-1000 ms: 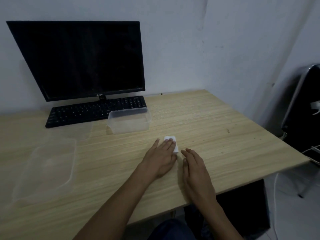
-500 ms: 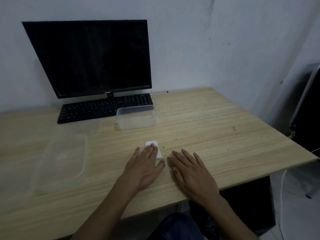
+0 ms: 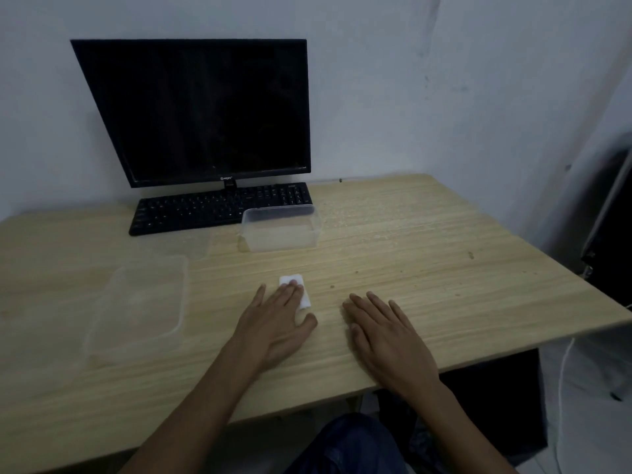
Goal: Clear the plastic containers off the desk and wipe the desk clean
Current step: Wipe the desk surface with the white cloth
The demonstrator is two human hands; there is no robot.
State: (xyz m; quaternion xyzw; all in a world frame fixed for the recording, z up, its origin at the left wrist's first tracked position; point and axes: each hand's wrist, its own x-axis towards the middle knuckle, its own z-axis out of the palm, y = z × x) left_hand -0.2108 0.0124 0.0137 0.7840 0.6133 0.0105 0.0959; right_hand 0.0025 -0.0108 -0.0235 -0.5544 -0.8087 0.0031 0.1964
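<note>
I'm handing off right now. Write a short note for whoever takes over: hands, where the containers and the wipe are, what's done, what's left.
Left hand: flat on the desk, fingers pressing the white folded wipe; no closed grip on it.
Right hand: open, palm down on the desk, holding nothing.
Containers, both on the desk: the small clear tub sits in front of the keyboard; the large shallow clear container lies at the left. A faint clear lid seems to lie between them.
Done: wipe is in place under the left hand.
Left: remove both containers, then wipe the desk; small dark specks show on the right side.
</note>
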